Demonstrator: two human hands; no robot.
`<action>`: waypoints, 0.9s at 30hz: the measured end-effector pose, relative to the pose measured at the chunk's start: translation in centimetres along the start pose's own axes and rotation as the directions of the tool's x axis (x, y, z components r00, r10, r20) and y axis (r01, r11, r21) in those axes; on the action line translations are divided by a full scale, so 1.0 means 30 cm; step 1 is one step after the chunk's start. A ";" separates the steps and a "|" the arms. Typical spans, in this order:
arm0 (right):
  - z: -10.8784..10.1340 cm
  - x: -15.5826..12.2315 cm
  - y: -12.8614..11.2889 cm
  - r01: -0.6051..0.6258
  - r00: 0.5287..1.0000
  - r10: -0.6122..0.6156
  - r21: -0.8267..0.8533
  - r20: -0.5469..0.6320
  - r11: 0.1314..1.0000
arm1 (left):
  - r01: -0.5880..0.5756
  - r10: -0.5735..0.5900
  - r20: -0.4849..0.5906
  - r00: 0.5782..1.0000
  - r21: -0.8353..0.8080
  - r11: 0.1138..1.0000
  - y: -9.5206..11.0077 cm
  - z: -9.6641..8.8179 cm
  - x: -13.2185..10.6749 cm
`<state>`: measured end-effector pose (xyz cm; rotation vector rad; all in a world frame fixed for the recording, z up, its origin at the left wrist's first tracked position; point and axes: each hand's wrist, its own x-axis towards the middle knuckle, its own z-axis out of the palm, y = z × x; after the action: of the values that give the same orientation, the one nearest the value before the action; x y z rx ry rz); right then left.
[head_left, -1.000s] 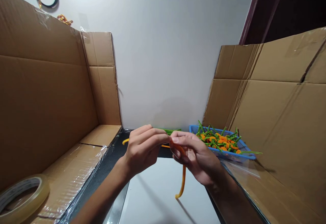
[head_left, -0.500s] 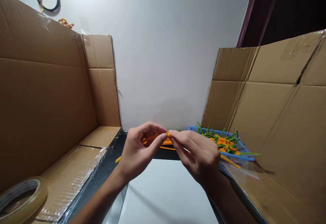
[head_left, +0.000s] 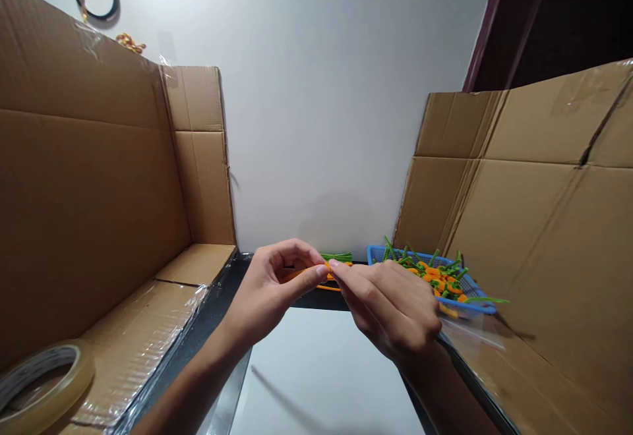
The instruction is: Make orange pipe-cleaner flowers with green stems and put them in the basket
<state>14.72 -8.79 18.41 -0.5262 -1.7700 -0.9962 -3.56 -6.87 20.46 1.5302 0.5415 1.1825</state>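
Note:
Above the front of the board, my left hand point(head_left: 270, 290) pinches an orange pipe cleaner point(head_left: 329, 269) between thumb and fingertips. My right hand point(head_left: 393, 300) grips the same pipe cleaner, its fingertips meeting the left ones at a small twisted part. Most of the stem is hidden behind the hands. Behind them lie more orange pipe cleaners point(head_left: 326, 287) and a bundle of green pipe cleaners point(head_left: 336, 257), both partly covered.
A blue basket point(head_left: 487, 307) at the right holds several orange-and-green pieces point(head_left: 435, 277). Below my hands lies a white board point(head_left: 326, 376) on a dark tabletop. Cardboard walls point(head_left: 84, 178) stand on both sides. A tape roll point(head_left: 82, 382) sits at lower left.
My right hand has turned slightly and shifted right and down. The stem's end at the left has gone out of sight, and the green bundle shows more.

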 end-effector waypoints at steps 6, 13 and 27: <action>0.001 0.001 -0.008 -0.005 1.000 0.004 -0.035 -0.017 0.999 | 0.027 -0.022 0.052 0.998 -0.089 0.996 -0.024 -0.001 0.013; -0.007 0.042 -0.048 -0.260 0.965 0.260 0.137 0.015 0.956 | -0.221 0.230 -0.064 0.971 0.129 0.967 -0.049 0.019 0.001; -0.030 0.019 -0.008 -0.096 0.995 0.095 0.106 0.014 0.990 | -0.168 0.183 -0.038 0.982 0.252 0.953 -0.023 0.012 0.004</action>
<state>14.80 -9.71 18.99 -0.5432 -1.7783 -0.8291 -3.04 -6.72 19.88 1.7893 0.6225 1.3403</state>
